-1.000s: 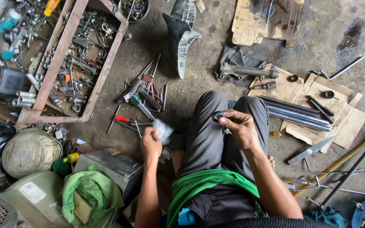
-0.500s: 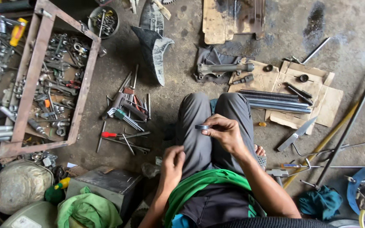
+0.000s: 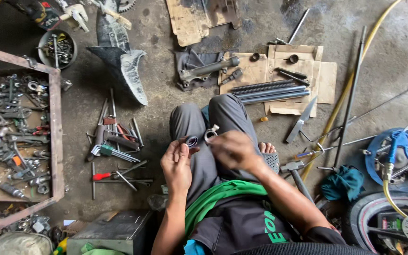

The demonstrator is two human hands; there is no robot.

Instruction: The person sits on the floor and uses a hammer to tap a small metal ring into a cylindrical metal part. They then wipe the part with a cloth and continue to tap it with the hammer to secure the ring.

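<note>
Since 0.5 s ago the left hand (image 3: pixel 178 163) has risen off the lap and met the right hand (image 3: pixel 234 150) above the grey trousers. Left fingertips pinch a small dark rubber ring (image 3: pixel 192 140), palm up, thumb curled in. Right hand, motion-blurred, grips a small silvery metal ring-shaped fitting (image 3: pixel 211 133) just beside the ring; fingers narrow. Floor tools: red-handled screwdriver (image 3: pixel 102 176) left, steel hammer (image 3: pixel 293 171) right.
</note>
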